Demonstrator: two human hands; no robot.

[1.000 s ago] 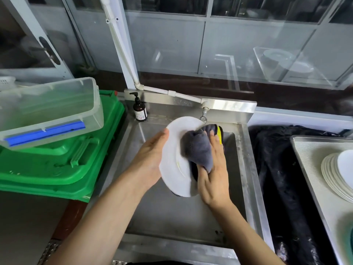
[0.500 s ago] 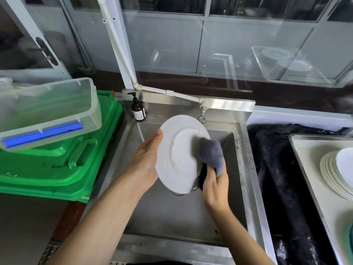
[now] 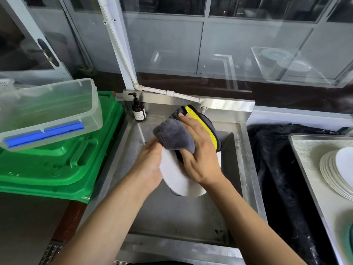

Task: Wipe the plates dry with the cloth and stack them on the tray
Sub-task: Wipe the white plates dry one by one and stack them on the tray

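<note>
Over the steel sink I hold a white plate [image 3: 176, 178] tilted on edge. My left hand [image 3: 150, 166] grips its left rim from behind. My right hand [image 3: 198, 155] presses a grey cloth [image 3: 174, 136] with a yellow band against the plate's upper face, fingers spread over the cloth. Most of the plate's top half is hidden by cloth and hand. At the right edge a stack of several white plates [image 3: 338, 174] lies on a steel tray [image 3: 305, 150].
The steel sink [image 3: 246, 159] is below my hands, with a brown pump bottle [image 3: 139, 109] at its back left corner. A clear plastic box [image 3: 47, 111] rests on green crates [image 3: 63, 165] to the left. A black cloth [image 3: 277, 169] lies between sink and tray.
The plate has turned and tilted. My right hand moved with the cloth from the plate's right edge up over its top face, and the cloth's yellow band shows again.
</note>
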